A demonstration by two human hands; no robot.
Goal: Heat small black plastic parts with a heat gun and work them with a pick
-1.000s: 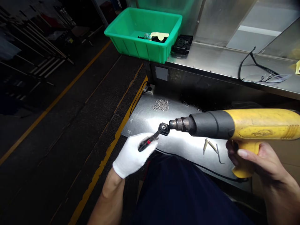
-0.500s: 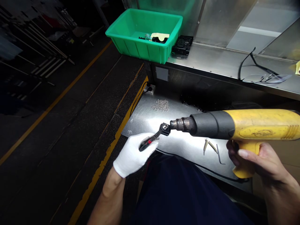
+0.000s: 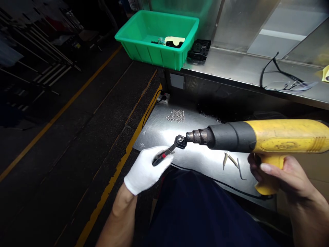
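Barely shifted since the earlier frame: yellow heat gun (image 3: pixel 259 137), nozzle (image 3: pixel 200 136) just beside a small black part (image 3: pixel 181 141) clamped in small black pliers (image 3: pixel 164 156). White-gloved left hand (image 3: pixel 145 170), curled fingers (image 3: pixel 164 153) pinching the pliers; bare right hand (image 3: pixel 282 178), fingers (image 3: pixel 266 167) wrapped around the gun's grip. Loose steel balls (image 3: pixel 176 116) beyond the nozzle.

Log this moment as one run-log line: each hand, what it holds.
Left hand: gloved, pliers gripping small black part | right hand: bare, yellow heat gun
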